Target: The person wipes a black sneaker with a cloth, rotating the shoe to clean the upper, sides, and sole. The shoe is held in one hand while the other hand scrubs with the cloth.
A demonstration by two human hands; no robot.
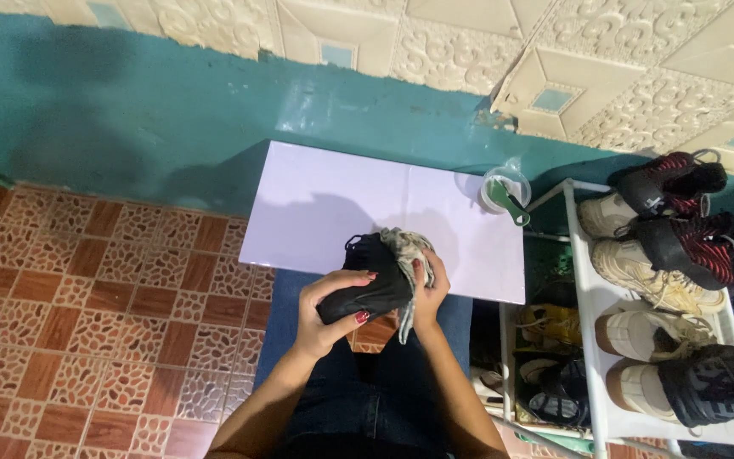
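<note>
My left hand (326, 308) clamps the black shoe (367, 285) by its sole, above the white table (333, 200) edge; right hand (428, 285) pinches grey rag (405, 248) vs. it. Shoe prob. light, stiff; rag floppy.

Black shoe (367, 285), matte, tilted w/ toe down-left, held above near edge of white desk (333, 204). Grey rag (407, 248), crumpled, pressed vs. shoe's upper right side.
</note>
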